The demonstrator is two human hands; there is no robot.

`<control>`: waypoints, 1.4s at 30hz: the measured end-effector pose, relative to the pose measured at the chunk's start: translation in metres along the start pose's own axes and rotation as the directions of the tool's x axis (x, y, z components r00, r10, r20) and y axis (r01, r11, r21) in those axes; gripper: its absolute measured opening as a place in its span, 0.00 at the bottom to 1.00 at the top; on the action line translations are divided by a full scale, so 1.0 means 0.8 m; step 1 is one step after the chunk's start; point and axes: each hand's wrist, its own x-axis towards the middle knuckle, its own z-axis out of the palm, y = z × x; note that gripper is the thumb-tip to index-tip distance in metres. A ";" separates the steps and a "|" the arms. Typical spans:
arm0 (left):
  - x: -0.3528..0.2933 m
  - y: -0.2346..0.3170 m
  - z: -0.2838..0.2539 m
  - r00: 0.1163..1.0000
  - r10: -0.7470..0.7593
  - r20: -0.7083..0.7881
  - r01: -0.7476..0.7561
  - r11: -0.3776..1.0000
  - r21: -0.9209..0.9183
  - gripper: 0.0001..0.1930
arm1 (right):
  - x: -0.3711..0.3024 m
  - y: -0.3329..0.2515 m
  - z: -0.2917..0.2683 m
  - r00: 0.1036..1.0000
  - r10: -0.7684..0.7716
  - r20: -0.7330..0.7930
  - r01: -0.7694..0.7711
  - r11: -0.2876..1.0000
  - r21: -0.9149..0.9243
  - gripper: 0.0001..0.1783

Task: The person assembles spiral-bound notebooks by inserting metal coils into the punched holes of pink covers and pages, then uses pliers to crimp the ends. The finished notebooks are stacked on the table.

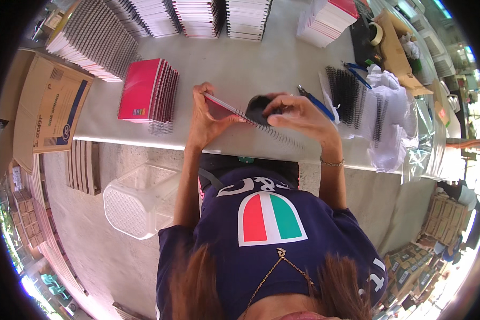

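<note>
My left hand [209, 118] is closed on a thin notebook [218, 106], tilted and seen nearly edge-on over the near side of the table. From the notebook's lower right end runs a dark wire spiral [274, 134], its loose coils trailing right toward the table's front edge. My right hand [301, 114] is just right of the notebook, its fingers curled round the side of a dark round object [257, 110]. I cannot make out exactly what that object is. Part of it is hidden behind the fingers.
A stack of red spiral notebooks [138, 90] stands left of my hands. Taller notebook stacks [245, 18] line the far side. To the right lie blue-handled pliers [317, 102], a bundle of black wire spirals [342, 93] and crumpled white wrapping [392, 106]. A cardboard box [58, 106] stands left.
</note>
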 end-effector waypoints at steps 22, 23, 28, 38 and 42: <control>0.014 -0.008 -0.005 0.998 0.009 0.069 0.005 0.978 -0.207 0.63 | 0.051 -0.008 0.014 0.999 -0.037 -0.036 0.024 0.951 -0.309 0.22; 0.010 -0.006 -0.006 0.997 0.010 0.080 0.007 0.978 -0.206 0.63 | 0.051 -0.004 0.018 0.999 -0.043 -0.017 0.036 0.951 -0.307 0.22; 0.012 -0.006 -0.006 0.995 -0.019 0.098 0.043 0.969 -0.244 0.62 | 0.056 -0.007 0.019 0.989 -0.131 0.075 0.143 0.973 -0.180 0.23; 0.009 0.000 -0.012 0.981 -0.103 0.164 0.139 0.964 -0.228 0.63 | 0.073 -0.001 0.023 0.993 -0.120 -0.020 0.105 0.930 -0.352 0.21; 0.008 0.004 -0.013 0.984 -0.067 0.166 0.099 0.977 -0.187 0.61 | 0.071 0.005 0.026 0.992 -0.108 0.061 0.119 0.969 -0.215 0.21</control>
